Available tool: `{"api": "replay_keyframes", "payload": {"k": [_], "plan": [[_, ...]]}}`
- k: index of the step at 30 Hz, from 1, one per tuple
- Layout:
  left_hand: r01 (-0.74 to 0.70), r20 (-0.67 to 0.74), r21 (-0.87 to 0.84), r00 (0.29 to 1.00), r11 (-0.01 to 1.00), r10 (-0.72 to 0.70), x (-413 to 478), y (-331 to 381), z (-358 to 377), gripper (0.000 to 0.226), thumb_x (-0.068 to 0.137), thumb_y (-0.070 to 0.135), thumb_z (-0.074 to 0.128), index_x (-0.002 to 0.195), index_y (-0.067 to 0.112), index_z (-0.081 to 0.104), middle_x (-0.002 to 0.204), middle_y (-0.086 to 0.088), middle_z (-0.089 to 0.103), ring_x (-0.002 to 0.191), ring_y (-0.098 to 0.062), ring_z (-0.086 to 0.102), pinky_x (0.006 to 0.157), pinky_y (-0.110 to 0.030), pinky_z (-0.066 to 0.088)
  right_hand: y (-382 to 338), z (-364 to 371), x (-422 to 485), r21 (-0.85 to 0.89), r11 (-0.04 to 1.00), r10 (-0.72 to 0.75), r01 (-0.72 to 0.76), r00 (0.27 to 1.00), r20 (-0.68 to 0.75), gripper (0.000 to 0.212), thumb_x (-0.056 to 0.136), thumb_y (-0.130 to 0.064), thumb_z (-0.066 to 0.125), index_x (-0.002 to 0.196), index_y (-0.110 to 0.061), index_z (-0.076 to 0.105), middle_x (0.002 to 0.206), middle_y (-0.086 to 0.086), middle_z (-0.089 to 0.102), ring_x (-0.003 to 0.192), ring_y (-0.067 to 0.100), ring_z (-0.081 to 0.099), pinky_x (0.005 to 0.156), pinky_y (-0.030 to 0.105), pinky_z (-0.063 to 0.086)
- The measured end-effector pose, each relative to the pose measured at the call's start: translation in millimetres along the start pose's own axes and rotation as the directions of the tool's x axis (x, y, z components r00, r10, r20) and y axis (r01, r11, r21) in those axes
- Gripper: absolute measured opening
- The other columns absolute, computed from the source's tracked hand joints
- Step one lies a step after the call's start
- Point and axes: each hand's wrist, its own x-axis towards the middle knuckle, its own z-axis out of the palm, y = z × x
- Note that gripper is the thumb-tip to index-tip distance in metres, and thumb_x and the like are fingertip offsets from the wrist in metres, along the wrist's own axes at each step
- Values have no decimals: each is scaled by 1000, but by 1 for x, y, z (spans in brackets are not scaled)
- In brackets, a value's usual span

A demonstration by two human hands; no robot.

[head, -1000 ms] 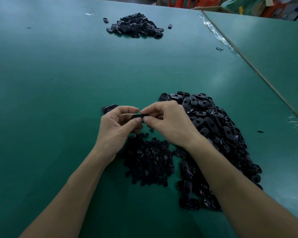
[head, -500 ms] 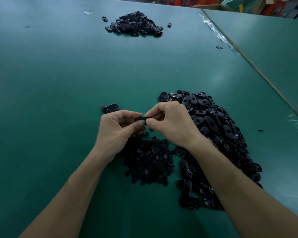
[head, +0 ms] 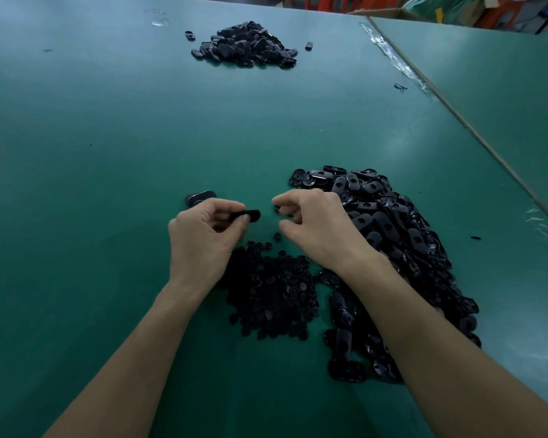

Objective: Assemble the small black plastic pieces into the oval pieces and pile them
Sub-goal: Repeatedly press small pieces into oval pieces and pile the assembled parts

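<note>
Three heaps seen on green table (head: 76, 184): unassembled ovals (head: 393, 235) at right, small inserts (head: 272, 292) centre, finished pile (head: 244, 45) far. Oval piece (head: 249, 215) pinched in left hand (head: 203, 235). Right hand (head: 314, 226) loosely curled, contents can't be told. Risk: piece dropped into wrong heap, mix-up caused.

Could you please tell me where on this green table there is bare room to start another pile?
The widest bare stretch of the green table lies left of the left hand, and another runs between the far pile and the oval pieces heap. It is crowded near the right hand, where the small pieces heap meets the ovals.
</note>
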Motion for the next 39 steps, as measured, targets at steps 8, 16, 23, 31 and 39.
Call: {"api": "replay_keyframes", "payload": {"k": [8, 16, 23, 31, 39], "plan": [[-6, -189, 437, 977, 899, 98, 12, -4, -20, 13, 89, 27, 74, 102, 28, 76, 91, 7, 71, 76, -12, 65, 68, -27, 52, 9, 3, -5, -322, 945, 90, -66, 994, 63, 43, 100, -34, 59, 140, -17, 56, 121, 5, 60, 125, 23, 46, 101, 36, 42], [90, -216, 600, 975, 795, 52, 12, -8, -22, 25, 90, 42, 71, 110, 30, 65, 105, 11, 40, 87, -13, 47, 64, -35, 36, 7, 7, 8, -438, 896, 75, -72, 997, -9, 42, 102, -39, 54, 136, -14, 55, 124, 9, 49, 118, 27, 44, 99, 39, 42], [-67, -209, 486, 959, 871, 190, 10, -5, -18, 11, 93, 36, 66, 91, 27, 62, 87, 10, 54, 72, -8, 48, 60, -33, 43, 8, 13, 12, -522, 853, -9, -29, 997, -70, 19, 101, -12, 52, 108, -14, 70, 110, 6, 57, 109, 23, 47, 93, 32, 45], [-86, 94, -24, 992, 996, 88, -1, 4, 3, 15, 89, 35, 75, 102, 35, 69, 87, 12, 73, 75, -11, 72, 62, -32, 60, -11, 7, 4, 240, 968, -76, 69, 997, 19, 18, 103, -21, 54, 104, -17, 71, 78, -11, 66, 68, -4, 62, 66, 12, 47], [11, 64, -293, 998, 956, 8, 0, 5, 2, 9, 94, 16, 70, 92, 22, 76, 83, 3, 75, 74, -14, 73, 57, -26, 58, -4, 10, 0, 535, 845, -12, 9, 1000, 2, 5, 93, -15, 71, 96, -19, 71, 79, -2, 74, 70, 11, 71, 69, 24, 56]]}}
